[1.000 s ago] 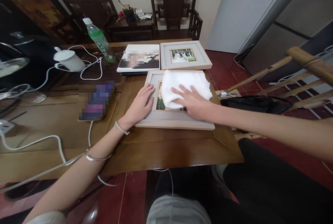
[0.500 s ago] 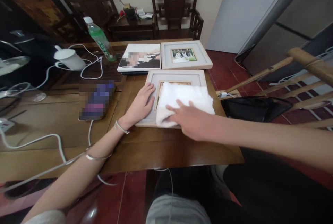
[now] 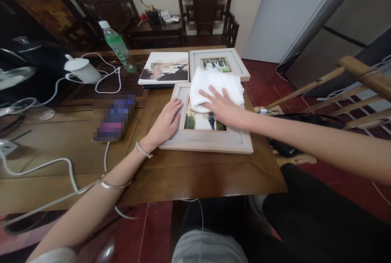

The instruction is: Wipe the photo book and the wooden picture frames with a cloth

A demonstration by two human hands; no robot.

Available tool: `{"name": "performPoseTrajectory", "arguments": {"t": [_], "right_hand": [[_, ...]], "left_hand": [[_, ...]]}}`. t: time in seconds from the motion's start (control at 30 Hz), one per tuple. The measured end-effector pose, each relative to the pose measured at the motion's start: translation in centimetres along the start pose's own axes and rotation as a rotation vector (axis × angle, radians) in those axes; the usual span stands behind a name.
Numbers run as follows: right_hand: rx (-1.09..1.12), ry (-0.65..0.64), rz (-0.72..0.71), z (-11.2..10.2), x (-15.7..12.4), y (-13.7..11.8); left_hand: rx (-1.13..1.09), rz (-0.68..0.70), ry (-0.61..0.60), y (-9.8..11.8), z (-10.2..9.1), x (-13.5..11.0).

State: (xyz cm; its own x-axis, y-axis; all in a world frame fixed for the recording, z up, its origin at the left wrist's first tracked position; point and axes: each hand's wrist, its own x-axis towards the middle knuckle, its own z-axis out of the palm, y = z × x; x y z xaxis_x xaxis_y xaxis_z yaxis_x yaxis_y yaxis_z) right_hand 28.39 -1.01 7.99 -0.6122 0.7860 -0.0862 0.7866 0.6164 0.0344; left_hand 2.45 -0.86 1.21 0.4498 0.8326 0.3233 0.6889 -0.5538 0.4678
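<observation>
A light wooden picture frame (image 3: 207, 142) lies flat on the table, a photo with greenery partly showing inside it. My left hand (image 3: 166, 122) rests open on its left edge, fingers stretched flat. On the upper part of the frame is a folded white cloth (image 3: 218, 81), fluffy like a towel. My right hand (image 3: 224, 108) holds the cloth down under spread fingers, the palm by its lower right edge. The cloth hides the top of the photo and overlaps the lower edge of a second framed photo (image 3: 195, 61) behind.
A white-edged photo panel (image 3: 166, 57) lies behind to the left. Further left are a green-labelled bottle (image 3: 117, 45), a white lidded cup (image 3: 82, 70), a phone-like blurred object (image 3: 114, 118) and loose white cables (image 3: 65, 160). A wooden chair (image 3: 363, 77) stands right of the table (image 3: 195, 177).
My right hand and the white cloth have moved away from me, up the frame, uncovering the lower photo and the frame's near edge. My left hand has stayed in place.
</observation>
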Motion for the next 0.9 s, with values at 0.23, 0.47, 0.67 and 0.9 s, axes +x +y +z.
{"name": "performPoseTrajectory", "arguments": {"t": [0.23,0.47,0.67,0.9], "right_hand": [[-0.049,-0.073,0.028,-0.4,1.5,-0.6],[0.174,-0.326,-0.121,-4.5,-5.2,-8.3],[0.211,-0.272,-0.207,-4.3,-5.3,-8.9],[0.021,-0.102,-0.114,-1.1,0.0,-3.1]], "left_hand": [[0.002,-0.001,0.009,0.0,0.0,0.0],[-0.021,-0.029,-0.006,0.4,-0.2,0.2],[-0.052,-0.023,0.041,0.5,0.1,0.1],[-0.024,0.006,0.021,0.0,0.1,0.1]]}}
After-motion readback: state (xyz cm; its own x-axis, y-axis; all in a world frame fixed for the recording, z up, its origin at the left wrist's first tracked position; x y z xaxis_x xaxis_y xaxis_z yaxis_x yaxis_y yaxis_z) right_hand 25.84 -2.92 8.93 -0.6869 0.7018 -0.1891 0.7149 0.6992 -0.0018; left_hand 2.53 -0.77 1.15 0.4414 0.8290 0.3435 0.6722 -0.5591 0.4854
